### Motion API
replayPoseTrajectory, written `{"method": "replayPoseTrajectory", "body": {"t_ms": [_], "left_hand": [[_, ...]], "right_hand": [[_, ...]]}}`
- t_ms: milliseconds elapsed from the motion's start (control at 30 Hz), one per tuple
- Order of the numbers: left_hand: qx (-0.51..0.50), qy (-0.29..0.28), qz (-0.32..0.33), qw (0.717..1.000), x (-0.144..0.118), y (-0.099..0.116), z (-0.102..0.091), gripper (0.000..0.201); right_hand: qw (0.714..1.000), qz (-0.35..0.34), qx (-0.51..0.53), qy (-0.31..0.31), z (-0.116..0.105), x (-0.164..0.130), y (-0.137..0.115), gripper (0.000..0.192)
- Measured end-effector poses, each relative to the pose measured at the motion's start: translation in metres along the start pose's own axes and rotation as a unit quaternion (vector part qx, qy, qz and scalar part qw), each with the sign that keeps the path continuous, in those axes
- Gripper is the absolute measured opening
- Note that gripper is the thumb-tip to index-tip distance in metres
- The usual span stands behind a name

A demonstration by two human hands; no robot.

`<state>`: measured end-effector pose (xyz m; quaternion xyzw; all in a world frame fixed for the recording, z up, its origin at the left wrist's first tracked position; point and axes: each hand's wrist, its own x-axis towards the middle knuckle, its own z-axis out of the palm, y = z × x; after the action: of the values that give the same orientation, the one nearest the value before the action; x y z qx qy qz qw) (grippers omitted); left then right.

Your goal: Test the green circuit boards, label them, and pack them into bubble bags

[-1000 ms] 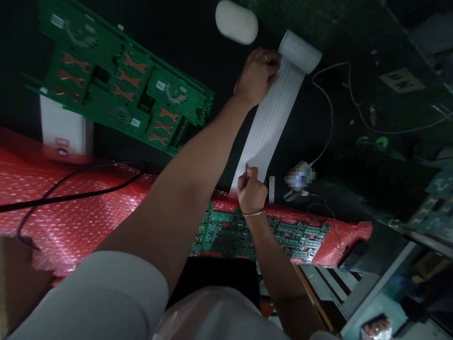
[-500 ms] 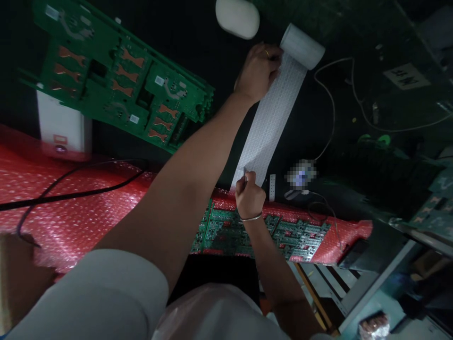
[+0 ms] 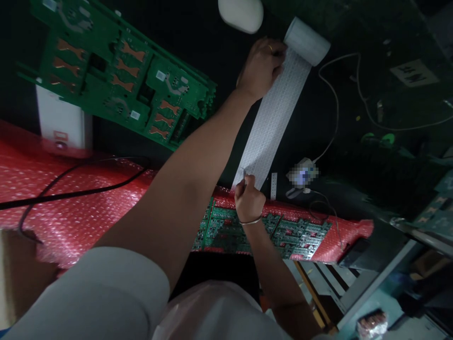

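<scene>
A white roll of labels [image 3: 307, 40] lies at the upper middle of the dark table, its label strip [image 3: 274, 118] unrolled toward me. My left hand [image 3: 264, 63] is at the strip's left edge, just below the roll, with bent fingers closed on that edge. Down at the near end of the strip, my right hand [image 3: 249, 200] is closed around a slim pointed tool [image 3: 244, 174]. The tool's tip is over the labels; whether it touches them I cannot tell. Small circuit boards [image 3: 226, 229] lie on red bubble wrap just below my right hand.
A large green circuit board [image 3: 116, 106] lies at the left, partly over a white box [image 3: 62, 118]. Red bubble wrap [image 3: 88, 208] runs along the near edge, with a black cable [image 3: 71, 196] across it. A white rounded object [image 3: 242, 14] and a thin cable [image 3: 336, 104] lie farther off.
The view has shifted slightly, so things sit a little differently in frame. Both hands keep nearly the same places on the strip.
</scene>
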<state>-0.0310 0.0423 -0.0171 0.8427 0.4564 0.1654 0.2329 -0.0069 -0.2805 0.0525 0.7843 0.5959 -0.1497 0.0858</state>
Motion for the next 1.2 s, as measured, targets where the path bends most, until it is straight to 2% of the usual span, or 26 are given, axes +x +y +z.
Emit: {"method": "replayPoseTrajectory", "body": {"t_ms": [100, 200, 300, 367, 467, 533, 633, 700, 800, 867, 933, 1000, 1067, 1133, 1200], "left_hand": [[0.002, -0.001, 0.001, 1.000, 0.001, 0.000, 0.002, 0.034], [0.001, -0.009, -0.012, 1.000, 0.002, 0.000, 0.002, 0.033], [-0.010, -0.014, -0.019, 1.000, 0.002, 0.001, 0.001, 0.034], [-0.020, -0.012, -0.017, 1.000, 0.000, 0.002, 0.000, 0.035], [-0.023, 0.002, -0.022, 0.999, -0.005, 0.006, 0.001, 0.038], [-0.005, 0.026, -0.026, 0.999, -0.007, 0.010, 0.003, 0.040], [0.027, 0.063, -0.050, 0.996, -0.006, 0.017, 0.005, 0.043], [0.020, 0.078, -0.079, 0.994, -0.004, 0.020, 0.004, 0.038], [-0.029, 0.159, -0.111, 0.981, -0.015, 0.030, -0.005, 0.026], [-0.057, 0.216, -0.115, 0.968, -0.044, 0.043, -0.015, 0.031], [-0.058, 0.200, -0.103, 0.973, -0.091, 0.060, -0.025, 0.031], [-0.050, 0.079, -0.049, 0.994, -0.149, 0.076, -0.032, 0.024], [-0.043, -0.008, -0.005, 0.999, -0.204, 0.085, -0.035, 0.026], [-0.047, -0.060, 0.027, 0.997, -0.245, 0.085, -0.035, 0.029], [-0.042, -0.093, 0.051, 0.993, -0.268, 0.079, -0.035, 0.033]], "right_hand": [[1.000, -0.006, 0.009, 0.012, 0.004, -0.004, 0.000, 0.027], [0.997, -0.003, 0.046, 0.059, 0.009, -0.007, 0.003, 0.031], [0.983, 0.024, 0.135, 0.126, 0.011, -0.009, 0.011, 0.031], [0.964, 0.041, 0.220, 0.144, 0.011, -0.011, 0.017, 0.028], [0.932, 0.044, 0.339, 0.117, 0.008, -0.007, 0.026, 0.024], [0.925, 0.051, 0.361, 0.105, 0.007, 0.000, 0.029, 0.025], [0.946, 0.066, 0.308, 0.082, 0.008, 0.015, 0.032, 0.035], [0.960, 0.072, 0.268, 0.044, 0.008, 0.025, 0.034, 0.043], [0.969, 0.082, 0.233, 0.000, 0.007, 0.034, 0.035, 0.048], [0.973, 0.092, 0.213, -0.016, 0.005, 0.037, 0.034, 0.046], [0.976, 0.108, 0.189, -0.026, 0.002, 0.038, 0.033, 0.043], [0.977, 0.121, 0.172, -0.036, -0.001, 0.039, 0.031, 0.040], [0.975, 0.132, 0.172, -0.046, -0.004, 0.041, 0.030, 0.037], [0.972, 0.136, 0.183, -0.052, -0.006, 0.043, 0.030, 0.033], [0.971, 0.135, 0.189, -0.057, -0.007, 0.044, 0.031, 0.032]]}}
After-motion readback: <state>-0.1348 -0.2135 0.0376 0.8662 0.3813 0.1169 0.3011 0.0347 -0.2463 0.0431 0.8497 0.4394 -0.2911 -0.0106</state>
